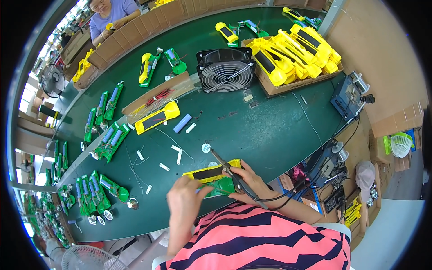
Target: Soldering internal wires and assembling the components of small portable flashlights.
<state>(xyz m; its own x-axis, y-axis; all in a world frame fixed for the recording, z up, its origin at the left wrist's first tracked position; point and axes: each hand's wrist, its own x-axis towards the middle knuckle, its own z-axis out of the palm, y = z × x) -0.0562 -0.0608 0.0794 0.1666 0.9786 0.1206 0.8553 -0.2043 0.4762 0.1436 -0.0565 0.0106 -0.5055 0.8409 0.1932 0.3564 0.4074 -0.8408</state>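
Observation:
Close to my body, a yellow housing (204, 174) with a dark panel lies beside a green lamp housing (221, 186). My right hand (252, 182) is closed around a soldering iron (231, 173), its tip pointing away from me. Those right fingers also border the right ends of both housings. My left hand (184, 198) is closed at the green housing's left end, fingertips pinched; what they pinch is too small to make out. Beyond the iron tip lies a small round white disc (206, 148). Small white connector pieces (176, 148) and a blue battery cell (182, 123) lie farther off.
Green assemblies with battery cells (92, 193) lie in groups at left. A black fan (225, 72) stands ahead, beside a carton of yellow housings (292, 58). Soldering stations (346, 99) are at right; the iron's cable (288, 195) trails there. A co-worker (112, 18) sits far left.

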